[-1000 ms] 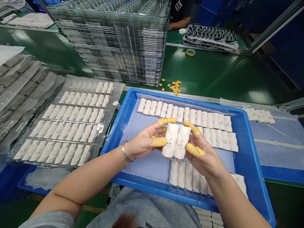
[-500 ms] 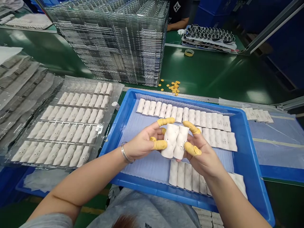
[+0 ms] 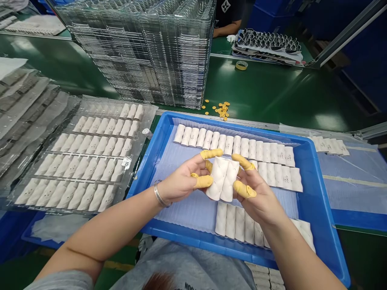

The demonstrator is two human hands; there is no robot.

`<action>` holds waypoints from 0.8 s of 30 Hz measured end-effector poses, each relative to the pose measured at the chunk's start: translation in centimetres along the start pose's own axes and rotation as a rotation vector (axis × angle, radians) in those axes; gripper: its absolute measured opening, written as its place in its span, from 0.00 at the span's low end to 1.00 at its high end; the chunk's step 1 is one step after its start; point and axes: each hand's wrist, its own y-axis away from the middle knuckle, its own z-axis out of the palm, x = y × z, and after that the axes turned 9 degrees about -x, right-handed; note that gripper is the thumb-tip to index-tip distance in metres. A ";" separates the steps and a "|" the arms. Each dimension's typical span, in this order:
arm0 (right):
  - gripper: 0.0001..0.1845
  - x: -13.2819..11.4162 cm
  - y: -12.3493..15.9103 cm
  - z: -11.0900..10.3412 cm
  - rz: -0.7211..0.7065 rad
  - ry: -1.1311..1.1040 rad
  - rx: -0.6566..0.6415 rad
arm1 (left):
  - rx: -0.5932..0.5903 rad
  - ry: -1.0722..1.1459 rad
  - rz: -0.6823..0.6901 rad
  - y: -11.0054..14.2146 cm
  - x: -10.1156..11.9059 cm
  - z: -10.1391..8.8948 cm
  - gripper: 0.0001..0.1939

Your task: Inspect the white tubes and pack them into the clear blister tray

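Left hand (image 3: 179,184), yellow-wrapped fingers (image 3: 203,181) pinching, lettering (image 3: 191,286) cut off on grey shirt (image 3: 208,262), two white cylinders (image 3: 222,179) mid-frame above blue tray (image 3: 193,242), script since rolled from view, right hand (image 3: 256,195) pinching their right side, tray row (image 3: 277,175) script illegible.

With yellow covers (image 3: 202,181) on my fingertips, my left hand (image 3: 183,183) and right hand (image 3: 260,195) hold two white tubes (image 3: 222,178) side by side, above a blue tray (image 3: 320,193). From them, more tubes (image 3: 239,223) lie at five o'clock, a filled clear tray (image 3: 98,106) at nine, stacked clear trays (image 3: 145,60) at eleven, and small yellow discs (image 3: 223,108) at twelve.
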 end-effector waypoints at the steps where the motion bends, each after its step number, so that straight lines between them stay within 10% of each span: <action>1: 0.25 0.0 0.0 0.0 0.009 0.001 0.002 | -0.004 0.006 0.000 0.0 0.0 0.0 0.31; 24: 0.28 0.5 -0.2 -0.2 -0.018 0.006 0.001 | 0.025 -0.062 0.022 -0.1 -0.1 0.0 0.35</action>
